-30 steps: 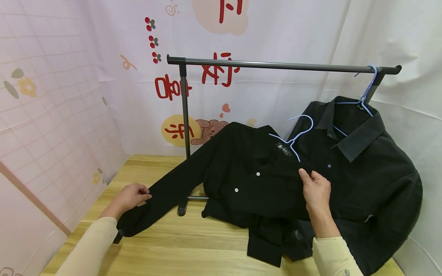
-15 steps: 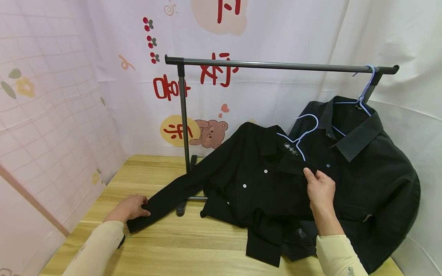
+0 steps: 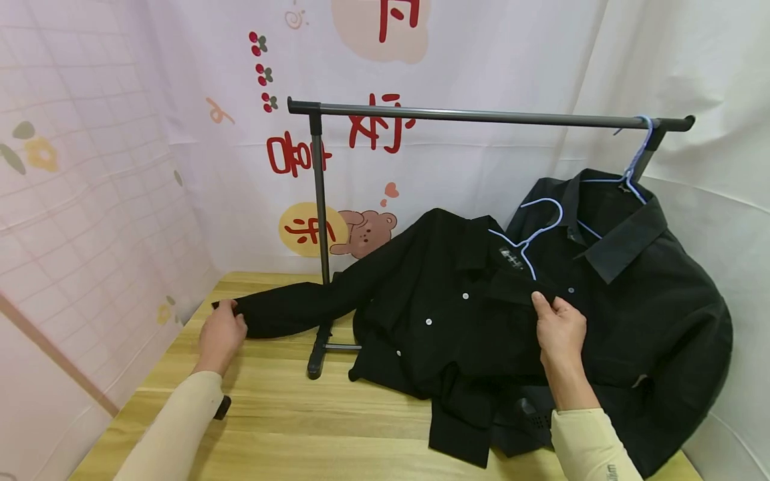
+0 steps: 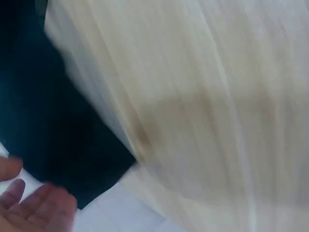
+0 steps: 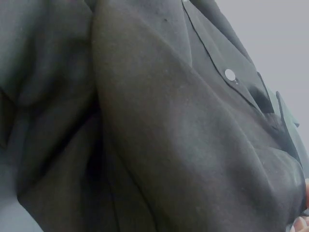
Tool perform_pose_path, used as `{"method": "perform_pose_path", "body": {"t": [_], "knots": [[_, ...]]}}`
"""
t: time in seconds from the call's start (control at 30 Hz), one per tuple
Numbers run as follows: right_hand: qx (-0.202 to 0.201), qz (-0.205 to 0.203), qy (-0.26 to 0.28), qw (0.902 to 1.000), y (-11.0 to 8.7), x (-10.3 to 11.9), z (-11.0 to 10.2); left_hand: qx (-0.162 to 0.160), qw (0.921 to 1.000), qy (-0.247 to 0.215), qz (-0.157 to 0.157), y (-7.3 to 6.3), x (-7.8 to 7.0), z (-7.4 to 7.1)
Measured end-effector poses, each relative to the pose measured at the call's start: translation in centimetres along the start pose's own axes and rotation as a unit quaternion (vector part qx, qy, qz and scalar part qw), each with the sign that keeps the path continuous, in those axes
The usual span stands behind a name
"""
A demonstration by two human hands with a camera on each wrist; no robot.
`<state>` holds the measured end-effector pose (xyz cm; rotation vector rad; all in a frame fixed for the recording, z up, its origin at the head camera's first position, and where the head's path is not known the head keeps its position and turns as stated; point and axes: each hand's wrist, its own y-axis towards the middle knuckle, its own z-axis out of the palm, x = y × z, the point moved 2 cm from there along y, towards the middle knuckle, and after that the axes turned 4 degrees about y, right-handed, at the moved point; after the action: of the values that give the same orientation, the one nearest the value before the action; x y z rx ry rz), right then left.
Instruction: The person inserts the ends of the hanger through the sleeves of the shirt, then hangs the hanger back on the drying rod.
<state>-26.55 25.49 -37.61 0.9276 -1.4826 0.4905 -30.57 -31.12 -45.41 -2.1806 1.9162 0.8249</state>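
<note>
A black shirt (image 3: 397, 287) with white buttons is spread in front of the clothes rack, one sleeve (image 3: 283, 309) stretched leftward. My left hand (image 3: 221, 336) is at the cuff end of that sleeve. In the left wrist view its thumb and fingers (image 4: 53, 205) stand apart, fingertips against the sleeve's edge. My right hand (image 3: 561, 334) pinches the shirt near its collar, thumb on top. A light-blue hanger (image 3: 532, 237) sits in the neck opening, its hook free of the rail. In the right wrist view, dark cloth (image 5: 183, 121) fills most of the picture.
A dark metal rack rail (image 3: 481, 115) runs above, with its left post (image 3: 320, 200) behind the sleeve. Another black shirt (image 3: 637, 321) hangs from the rail's right end on a blue hanger. The wooden table (image 3: 301, 427) lies beneath; printed curtains stand behind and left.
My left hand has moved away from me, up in the view, and the sleeve end swung up with it. My right hand and the collar have shifted slightly right.
</note>
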Motion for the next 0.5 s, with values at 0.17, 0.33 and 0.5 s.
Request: {"method": "perform_pose_path", "body": {"t": [0.17, 0.33, 0.5], "knots": [[-0.001, -0.005, -0.01, 0.9999, 0.1, -0.4, 0.4, 0.006, 0.9978, -0.018, 0.064, -0.2, -3.5, 2.3], [-0.009, -0.012, -0.014, 0.9998, 0.1, -0.7, 0.7, 0.038, 0.9877, -0.01, 0.151, -1.2, -8.6, 5.5], [-0.012, -0.003, -0.008, 0.9999, 0.2, -1.1, 0.7, 0.127, 0.9765, 0.014, 0.173, -3.0, -12.9, 9.2]]}}
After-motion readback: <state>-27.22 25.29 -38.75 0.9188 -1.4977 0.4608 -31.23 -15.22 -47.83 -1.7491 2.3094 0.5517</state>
